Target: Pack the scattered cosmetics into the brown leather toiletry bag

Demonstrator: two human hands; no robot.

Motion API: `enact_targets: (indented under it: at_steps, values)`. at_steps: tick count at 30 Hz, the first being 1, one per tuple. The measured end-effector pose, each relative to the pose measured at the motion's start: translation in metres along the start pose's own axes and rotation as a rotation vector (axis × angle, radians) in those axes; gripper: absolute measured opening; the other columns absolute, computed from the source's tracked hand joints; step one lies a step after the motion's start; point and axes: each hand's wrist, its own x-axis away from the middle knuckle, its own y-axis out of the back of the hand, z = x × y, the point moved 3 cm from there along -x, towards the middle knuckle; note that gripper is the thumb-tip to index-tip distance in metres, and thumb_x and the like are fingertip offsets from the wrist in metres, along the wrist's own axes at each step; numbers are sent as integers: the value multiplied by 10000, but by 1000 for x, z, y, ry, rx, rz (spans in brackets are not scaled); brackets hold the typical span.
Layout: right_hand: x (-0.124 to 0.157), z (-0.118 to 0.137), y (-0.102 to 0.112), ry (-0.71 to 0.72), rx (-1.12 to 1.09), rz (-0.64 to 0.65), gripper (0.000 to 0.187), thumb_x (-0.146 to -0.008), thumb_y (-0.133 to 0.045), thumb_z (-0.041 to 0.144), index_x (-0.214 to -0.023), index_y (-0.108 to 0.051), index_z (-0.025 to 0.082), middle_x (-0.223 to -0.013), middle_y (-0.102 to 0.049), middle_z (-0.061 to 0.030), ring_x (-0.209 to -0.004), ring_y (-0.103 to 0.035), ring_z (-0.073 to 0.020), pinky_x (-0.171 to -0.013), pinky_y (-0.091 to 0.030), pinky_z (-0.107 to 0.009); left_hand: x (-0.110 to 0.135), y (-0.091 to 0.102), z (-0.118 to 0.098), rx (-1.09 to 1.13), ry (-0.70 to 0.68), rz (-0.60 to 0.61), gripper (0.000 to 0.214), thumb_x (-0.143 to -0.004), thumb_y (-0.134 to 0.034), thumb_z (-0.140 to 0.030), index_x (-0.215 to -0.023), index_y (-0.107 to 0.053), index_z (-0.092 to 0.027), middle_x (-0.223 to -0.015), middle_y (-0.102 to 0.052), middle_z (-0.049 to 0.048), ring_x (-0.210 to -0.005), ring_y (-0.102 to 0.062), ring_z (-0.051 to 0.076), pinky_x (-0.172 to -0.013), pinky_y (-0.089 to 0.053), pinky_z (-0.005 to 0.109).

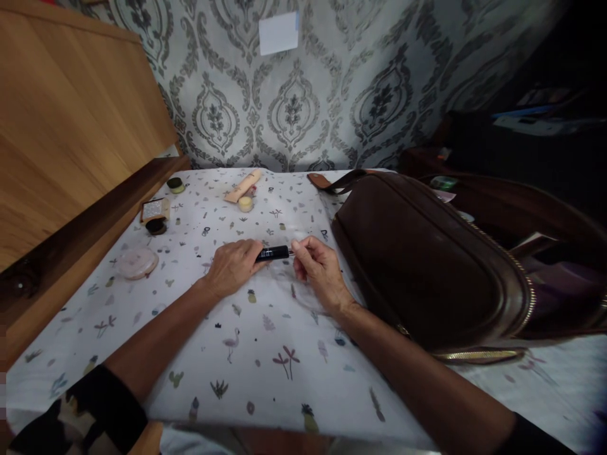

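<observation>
My left hand (236, 265) is closed around a black cosmetic tube (274, 253) with small pale lettering, which looks like mascara. The tube lies level, just above the printed cloth, its right end pointing at my right hand (317, 268). The thumb and fingers of that hand pinch a thin piece at the tube's right end; the fingertips hide most of it. Beyond my hands, a peach-coloured squeeze tube (243, 186) lies beside a small yellow jar (245, 203).
A large brown bag (417, 265) stands unzipped on the right, with things inside. Along the left are a round pink compact (137, 263), a dark-lidded jar (155, 226), a small box (155, 210) and another jar (175, 185). A wooden panel (80, 114) borders the left side.
</observation>
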Motion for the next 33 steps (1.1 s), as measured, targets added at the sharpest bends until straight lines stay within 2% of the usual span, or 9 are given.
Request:
enact_targets:
  at_steps: [9, 12, 15, 17, 21, 26, 30, 33]
  values:
    - [-2, 0, 0, 1, -83, -28, 483, -764, -713, 662, -732, -528, 216, -584, -548, 37, -470, -469, -92, -431, -369, -219, 0, 6, 1, 129, 0, 39, 452, -997, -423, -598, -936, -607, -190, -789, -659, 41, -697, -599, 164, -577, -366, 249]
    - [-2, 0, 3, 17, -76, -81, 406, -803, -701, 594, -788, -549, 218, -630, -542, 34, -515, -485, -96, -438, -381, -213, -2, 7, 10, 250, 59, 52, 411, -966, -499, -596, -890, -597, -204, -781, -651, 14, -690, -592, 157, -583, -368, 242]
    - [-3, -3, 5, 19, -65, -111, 356, -813, -686, 548, -821, -559, 216, -687, -553, 20, -566, -522, -107, -437, -384, -212, -2, 5, 20, 485, 191, 81, 299, -911, -627, -505, -857, -596, -212, -754, -625, -20, -666, -573, 141, -593, -388, 238]
    - [-5, -6, 6, 0, -73, -141, 336, -806, -686, 526, -851, -571, 214, -712, -563, 11, -596, -549, -118, -442, -391, -214, -2, 1, 26, 742, 318, 104, 257, -866, -684, -457, -898, -612, -212, -756, -612, -29, -636, -571, 125, -579, -423, 235]
    - [-6, -10, 9, -33, -111, -190, 286, -803, -686, 471, -864, -585, 211, -706, -580, 11, -585, -555, -111, -459, -397, -215, -2, -10, 31, 1256, 558, 107, 351, -773, -767, -465, -928, -616, -189, -659, -556, -53, -504, -533, 93, -519, -512, 249]
    - [-5, -8, 3, -87, -141, -74, 384, -772, -710, 547, -756, -520, 214, -610, -578, 37, -470, -482, -80, -429, -357, -208, -6, -13, 33, 1577, 707, -8, 442, -678, -855, -501, -799, -593, -167, -631, -573, -43, -483, -504, 65, -484, -525, 228]
    - [0, -6, -7, -97, -98, 73, 481, -721, -744, 630, -789, -495, 224, -575, -594, 53, -443, -485, -85, -418, -341, -201, -7, -13, 36, 1727, 829, -134, 453, -621, -911, -448, -752, -588, -158, -574, -512, -71, -490, -474, 40, -481, -481, 173]
    - [4, -3, -11, -42, -26, 135, 498, -733, -724, 657, -811, -495, 222, -580, -598, 53, -442, -489, -86, -418, -332, -202, -7, -13, 28, 1796, 855, -113, 448, -591, -933, -414, -777, -634, -137, -568, -509, -70, -498, -469, 36, -484, -462, 168]
